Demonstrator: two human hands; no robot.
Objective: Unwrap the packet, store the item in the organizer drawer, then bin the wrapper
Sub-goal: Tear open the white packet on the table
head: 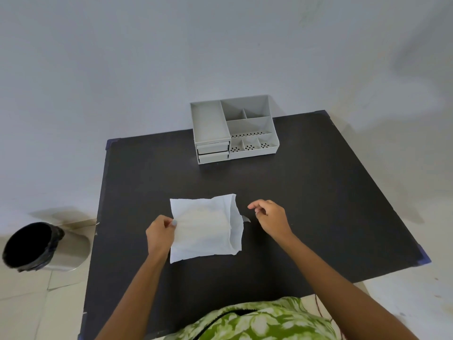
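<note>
**White packet pinched in my left hand, right hand free beside it**

The grey organizer [234,128] stands at the far edge of the dark table [306,192], its open top split into several compartments. All the ones I can see into look bare, some with dotted holes in the floor. Two small drawers [212,152] sit stacked at its lower left front; both look pushed in, and I cannot see inside them. On the floor off the table's left side is the bin [31,245], lined with a black bag, its mouth open and dark; I cannot tell what is in it.

My left hand [159,235] pinches the left edge of the white packet [204,228] between thumb and fingers. The packet is over the middle of the table, nearer to me than the organizer, with its right flap folded up and loose. A small torn scrap [245,219] pokes out at its right edge. My right hand [268,217] is just beside that flap, fingers loosely curled and narrow, gripping nothing that I can see.

Between the packet and the organizer the tabletop is bare. The table's right half is open too. The left table edge lies between my left hand and the bin.
</note>
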